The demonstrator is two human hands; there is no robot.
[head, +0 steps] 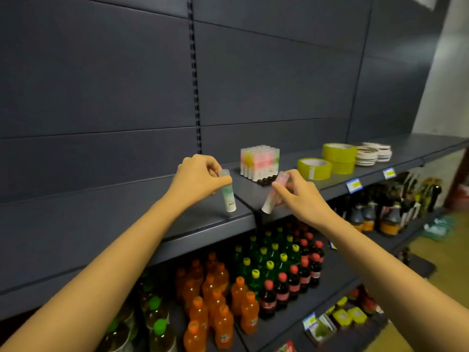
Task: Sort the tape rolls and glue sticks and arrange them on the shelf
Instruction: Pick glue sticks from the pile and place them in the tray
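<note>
My left hand (195, 175) grips a green-and-white glue stick (228, 196) by its clear cap, held upright just above the dark shelf (208, 219). My right hand (297, 194) holds a pink-and-white glue stick (272, 196), tilted, near the shelf's front edge. Behind them a block of several upright glue sticks (260, 161) stands on the shelf, with small dark caps (266, 179) in front of it. To the right lie a single yellow-green tape roll (314, 168), a stack of two yellow-green tape rolls (338, 158) and piles of thin white tape rolls (373, 153).
The grey back panel (253, 85) rises behind the shelf. Price tags (354, 186) hang on its front edge. The lower shelf holds orange soda bottles (218, 301), green bottles (261, 260) and dark cola bottles (297, 273). More bottles (385, 214) stand at the right.
</note>
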